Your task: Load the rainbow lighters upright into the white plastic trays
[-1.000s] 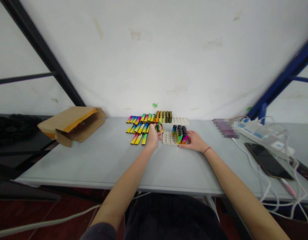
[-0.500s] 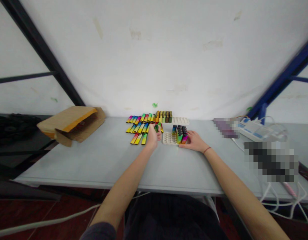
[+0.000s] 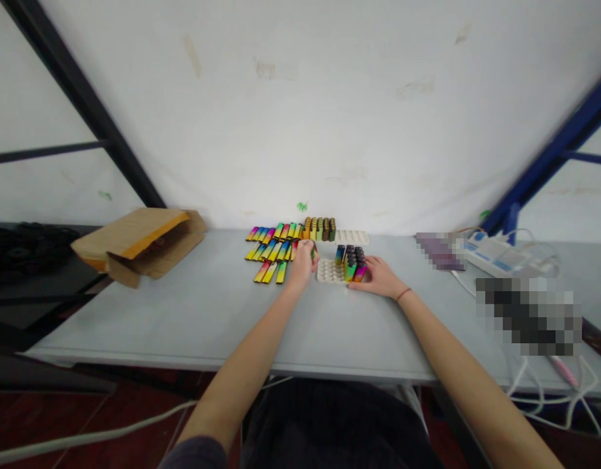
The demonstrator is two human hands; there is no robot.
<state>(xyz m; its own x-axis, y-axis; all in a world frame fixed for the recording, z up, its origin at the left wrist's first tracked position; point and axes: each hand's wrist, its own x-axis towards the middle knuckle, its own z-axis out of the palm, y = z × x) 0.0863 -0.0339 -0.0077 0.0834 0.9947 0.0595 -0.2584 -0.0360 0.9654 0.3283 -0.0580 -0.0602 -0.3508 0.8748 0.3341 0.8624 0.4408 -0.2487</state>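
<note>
My left hand (image 3: pixel 303 262) is closed in a fist around a small green-and-red metallic tube (image 3: pixel 313 253), mostly hidden by the fingers. It hovers just left of a white tray with round holes (image 3: pixel 329 272). Dark-topped, rainbow-coloured tubes (image 3: pixel 351 266) stand upright in that tray's right part. Around the tray's right end curls my right hand (image 3: pixel 381 277), thumb along the near side and fingers behind, against the tubes. Further similar tubes (image 3: pixel 268 251) lie flat in three rows left of my left hand.
Behind, gold-topped tubes (image 3: pixel 320 228) stand upright beside a second white tray (image 3: pixel 353 237) against the wall. An open cardboard box (image 3: pixel 144 238) lies at the left of the grey table (image 3: pixel 222 319). A power strip (image 3: pixel 495 253), cables and blurred items occupy the right side.
My left hand has moved slightly right, towards the tray, and turned so that its back hides more of the held tube. My right hand stays in place.
</note>
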